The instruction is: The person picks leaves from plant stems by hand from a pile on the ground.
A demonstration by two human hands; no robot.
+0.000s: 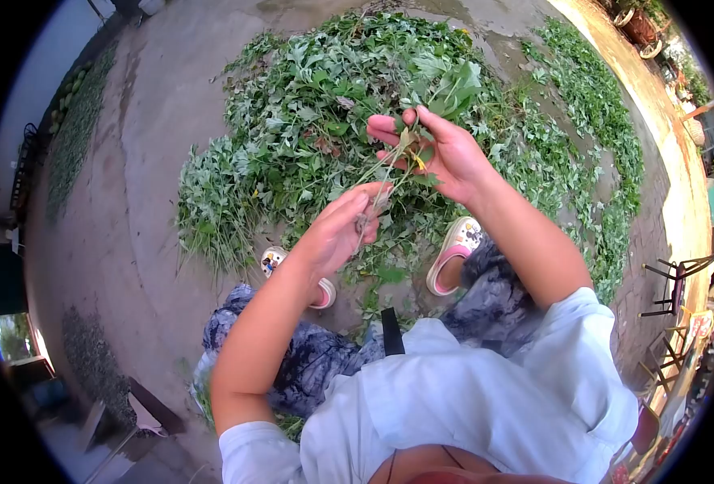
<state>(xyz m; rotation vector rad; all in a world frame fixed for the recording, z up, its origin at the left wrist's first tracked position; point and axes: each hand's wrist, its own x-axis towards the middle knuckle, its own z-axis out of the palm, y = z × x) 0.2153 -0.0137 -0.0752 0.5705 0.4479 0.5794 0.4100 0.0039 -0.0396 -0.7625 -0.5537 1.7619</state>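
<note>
A leafy green stem (406, 148) with a few yellowed leaves stretches between my two hands, above a large heap of cut leafy greens (316, 105). My left hand (342, 224) is closed about the lower, bare end of the stem. Higher up and to the right, my right hand (447, 157) has its palm turned up, with thumb and fingers pinching the leafy part. Broad green leaves (456, 90) show just beyond the right fingertips; whether they belong to the held stem I cannot tell.
My clog-shod feet, in a left clog (274, 260) and a right clog (462, 236), stand at the heap's near edge. More greens (591, 89) lie spread along the right, and a darker strip of greens (83, 137) lies far left. Stools (679, 282) stand at the right edge.
</note>
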